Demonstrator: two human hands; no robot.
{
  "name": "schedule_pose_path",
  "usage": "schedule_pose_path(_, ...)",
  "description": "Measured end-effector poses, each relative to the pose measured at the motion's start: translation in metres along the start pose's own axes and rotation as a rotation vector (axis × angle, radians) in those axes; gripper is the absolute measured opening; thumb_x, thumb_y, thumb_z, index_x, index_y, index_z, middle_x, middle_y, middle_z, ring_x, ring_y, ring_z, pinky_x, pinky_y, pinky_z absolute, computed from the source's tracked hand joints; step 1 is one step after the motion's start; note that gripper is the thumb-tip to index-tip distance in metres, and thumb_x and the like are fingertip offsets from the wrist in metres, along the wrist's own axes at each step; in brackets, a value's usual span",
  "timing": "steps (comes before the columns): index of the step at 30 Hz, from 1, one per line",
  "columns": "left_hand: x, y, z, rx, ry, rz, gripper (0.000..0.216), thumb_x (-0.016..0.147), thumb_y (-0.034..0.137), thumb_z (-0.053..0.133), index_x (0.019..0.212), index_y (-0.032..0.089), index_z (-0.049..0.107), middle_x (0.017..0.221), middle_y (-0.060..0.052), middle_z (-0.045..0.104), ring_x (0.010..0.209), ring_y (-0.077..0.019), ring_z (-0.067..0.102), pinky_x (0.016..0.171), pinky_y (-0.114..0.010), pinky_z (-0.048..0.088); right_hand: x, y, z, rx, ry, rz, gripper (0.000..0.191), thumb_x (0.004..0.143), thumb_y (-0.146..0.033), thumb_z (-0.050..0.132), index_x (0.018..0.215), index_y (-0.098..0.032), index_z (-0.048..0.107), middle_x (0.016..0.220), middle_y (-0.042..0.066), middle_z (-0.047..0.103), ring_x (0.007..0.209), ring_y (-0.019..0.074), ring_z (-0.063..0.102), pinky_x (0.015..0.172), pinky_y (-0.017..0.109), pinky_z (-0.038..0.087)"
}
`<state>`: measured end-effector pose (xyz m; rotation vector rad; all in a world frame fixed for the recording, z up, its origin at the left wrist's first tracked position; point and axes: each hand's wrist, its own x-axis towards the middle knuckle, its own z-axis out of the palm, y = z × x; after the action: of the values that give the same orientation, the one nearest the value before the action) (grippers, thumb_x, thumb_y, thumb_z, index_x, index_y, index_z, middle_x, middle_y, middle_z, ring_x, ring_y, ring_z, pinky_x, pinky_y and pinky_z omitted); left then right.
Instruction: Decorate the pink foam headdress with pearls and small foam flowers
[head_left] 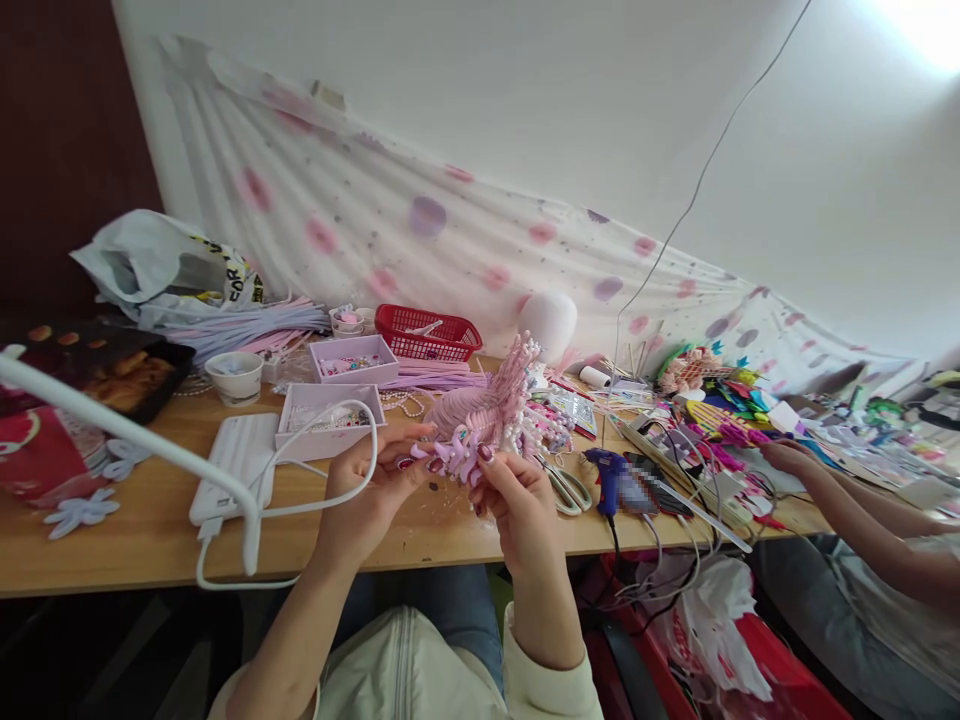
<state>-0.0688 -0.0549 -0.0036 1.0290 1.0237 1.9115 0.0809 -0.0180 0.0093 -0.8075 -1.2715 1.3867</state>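
Between my two hands, a purple ribbon-like decoration [456, 458] with small beads is pinched above the front of the table. The fingers of my left hand [386, 475] close on its left end. At its right end, my right hand [516, 492] grips it between thumb and fingers. Right behind it stands a pink fuzzy craft piece [487, 400] trimmed with pearl beads; whether the two are joined I cannot tell. A pair of scissors [566, 490] lies just right of my right hand, and a blue glue gun [609, 480] is farther right.
Bead boxes [330, 420], a white power bank [236, 465] and a paper cup [235, 378] stand left. A red basket [427, 332] sits behind. A white curved stand arm [150, 425] crosses the left foreground. Cables hang near the glue gun. Another person's hand [787, 455] works at right.
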Motion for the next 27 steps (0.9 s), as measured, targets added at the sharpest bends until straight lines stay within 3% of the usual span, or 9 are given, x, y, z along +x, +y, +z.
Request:
schedule_pose_path(7,-0.002,-0.006,0.003,0.005,0.076,0.071,0.034,0.058,0.031,0.090,0.087,0.020,0.075,0.083,-0.006,0.078,0.081,-0.0253,0.074,0.077,-0.035,0.061,0.002,0.011,0.005,0.148,-0.076,0.093,0.035,0.066,-0.049,0.078,0.057,-0.019,0.062,0.053,0.001,0.062,0.043,0.0101,0.049,0.040,0.021,0.039)
schedule_pose_path(13,-0.002,-0.013,0.001,-0.137,-0.035,-0.038,0.039,0.064,0.040,0.088,0.094,0.019,0.075,0.076,-0.003,0.075,0.066,-0.0166,0.069,0.066,-0.028,0.059,0.002,0.009,0.006,0.257,-0.075,0.170,0.033,0.060,-0.045,0.083,0.054,-0.019,0.064,0.050,0.000,0.061,0.042,0.0084,0.046,0.039,0.020,0.039)
schedule_pose_path(17,-0.004,-0.014,0.005,-0.216,-0.070,-0.066,0.038,0.063,0.042,0.089,0.090,0.020,0.075,0.077,-0.001,0.073,0.069,-0.0152,0.069,0.066,-0.027,0.059,0.002,0.008,0.008,0.326,-0.068,0.196,0.035,0.056,-0.046,0.085,0.053,-0.018,0.064,0.048,-0.002,0.058,0.040,0.0063,0.045,0.039,0.017,0.038)
schedule_pose_path(21,-0.004,-0.012,0.006,-0.269,-0.070,-0.121,0.037,0.063,0.041,0.089,0.091,0.021,0.074,0.081,-0.001,0.073,0.073,-0.0145,0.069,0.065,-0.025,0.060,0.000,0.008,0.006,0.270,-0.065,0.155,0.039,0.059,-0.050,0.085,0.055,-0.018,0.063,0.050,-0.002,0.059,0.042,0.0073,0.047,0.040,0.018,0.039)
schedule_pose_path(27,-0.003,-0.008,0.006,-0.355,-0.045,-0.249,0.041,0.057,0.035,0.093,0.089,0.020,0.073,0.080,0.002,0.071,0.064,-0.0083,0.066,0.058,-0.016,0.057,-0.001,0.011,-0.003,0.011,-0.001,-0.011,0.042,0.066,-0.057,0.083,0.062,-0.017,0.071,0.056,0.001,0.065,0.049,0.0089,0.053,0.049,0.020,0.044)
